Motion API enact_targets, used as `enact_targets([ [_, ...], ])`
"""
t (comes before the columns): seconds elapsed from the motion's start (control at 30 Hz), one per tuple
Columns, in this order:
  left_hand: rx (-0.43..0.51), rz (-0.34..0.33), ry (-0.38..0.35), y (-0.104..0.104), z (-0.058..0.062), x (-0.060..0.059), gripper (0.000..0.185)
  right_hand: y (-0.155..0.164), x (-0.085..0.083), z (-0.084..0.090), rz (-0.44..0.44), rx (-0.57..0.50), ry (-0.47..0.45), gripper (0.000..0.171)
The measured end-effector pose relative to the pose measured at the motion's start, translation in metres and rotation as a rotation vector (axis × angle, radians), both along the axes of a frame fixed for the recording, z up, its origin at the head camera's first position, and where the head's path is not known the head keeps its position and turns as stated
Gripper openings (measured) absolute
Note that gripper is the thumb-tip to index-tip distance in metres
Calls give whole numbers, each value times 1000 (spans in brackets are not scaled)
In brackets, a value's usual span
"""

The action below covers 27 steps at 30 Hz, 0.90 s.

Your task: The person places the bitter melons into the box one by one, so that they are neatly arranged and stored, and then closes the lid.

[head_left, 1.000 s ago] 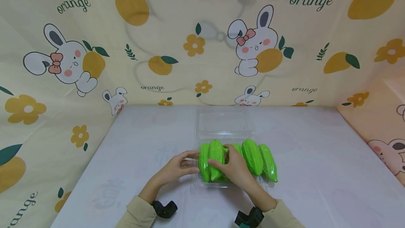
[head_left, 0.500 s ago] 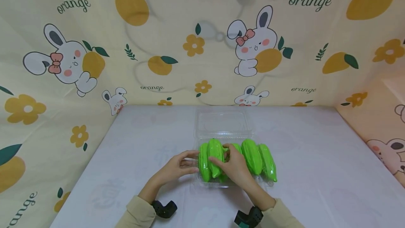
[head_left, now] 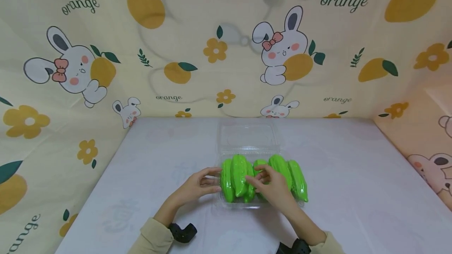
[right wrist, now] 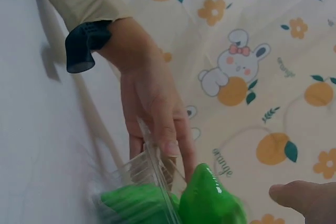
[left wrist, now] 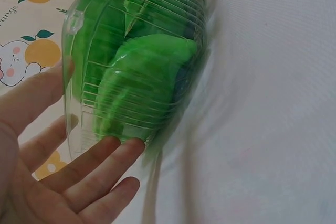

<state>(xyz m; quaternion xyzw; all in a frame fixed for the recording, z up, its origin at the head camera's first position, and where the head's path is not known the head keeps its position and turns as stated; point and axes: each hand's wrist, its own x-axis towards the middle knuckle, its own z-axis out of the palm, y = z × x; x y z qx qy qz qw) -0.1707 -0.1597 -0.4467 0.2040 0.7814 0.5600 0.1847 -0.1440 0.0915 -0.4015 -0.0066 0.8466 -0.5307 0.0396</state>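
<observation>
A clear plastic clamshell box [head_left: 243, 206] holds several glossy green ridged, elongated vegetable-shaped pieces with pointed ends. One green piece [head_left: 239, 175] lies raised over its neighbours on the left side. My left hand [head_left: 197, 183] rests its fingertips against the box's left side; in the left wrist view its fingers [left wrist: 100, 174] are spread along the ribbed wall. Over the middle of the box hovers my right hand [head_left: 273, 189], fingers loosely bent, seemingly with nothing in them. It hides part of the pieces beneath. In the right wrist view only a digit of it shows at the edge.
The box's transparent lid [head_left: 250, 136] lies folded back behind it. Farthest right, one green piece [head_left: 297, 180] sits at or past the box's right edge; I cannot tell which. A white cloth [head_left: 169, 144] covers the table, and a patterned curtain [head_left: 197, 30] stands behind.
My right hand has let go of the raised green piece and moved right, away from it. That piece stays on the left side. My left hand has hardly moved.
</observation>
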Motion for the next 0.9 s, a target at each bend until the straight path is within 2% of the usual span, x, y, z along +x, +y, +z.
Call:
enact_targets([
  [0.2, -1, 4, -4, -1, -1, -1, 61, 9, 6, 7, 17, 31, 23, 37],
  [0.37, -3, 0, -12, -1, -2, -2, 61, 16, 9, 6, 7, -27, 6, 34],
  [0.53, 0, -7, -12, 0, -2, -1, 61, 24, 10, 11, 7, -52, 35, 32],
  [0.9, -7, -6, -4, -1, -2, -1, 60, 48, 2, 21, 84, -156, 29, 39],
])
